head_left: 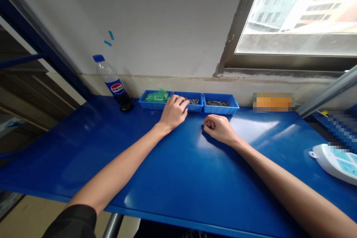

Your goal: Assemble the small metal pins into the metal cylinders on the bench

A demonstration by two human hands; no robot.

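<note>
My left hand (174, 113) reaches over the front left side of the middle blue bin (195, 108), its fingers bent and apart. Small grey cylindrical pieces (193, 101) lie in that bin, partly hidden by the fingers. My right hand (219, 128) rests on the blue table in a closed fist, just in front of the right blue bin (223, 110). Whatever the fist may hold is hidden. Thin dark metal pieces (217, 103), perhaps screws or nails, fill the right bin. In the left blue bin (150, 105) lies a green plastic bag (156, 96).
A Pepsi bottle (114, 83) with some dark drink stands left of the bins against the wall. At the right edge lies a white power strip (334, 161). A blurred orange object (273, 102) sits at the back right, beside a metal post (326, 91).
</note>
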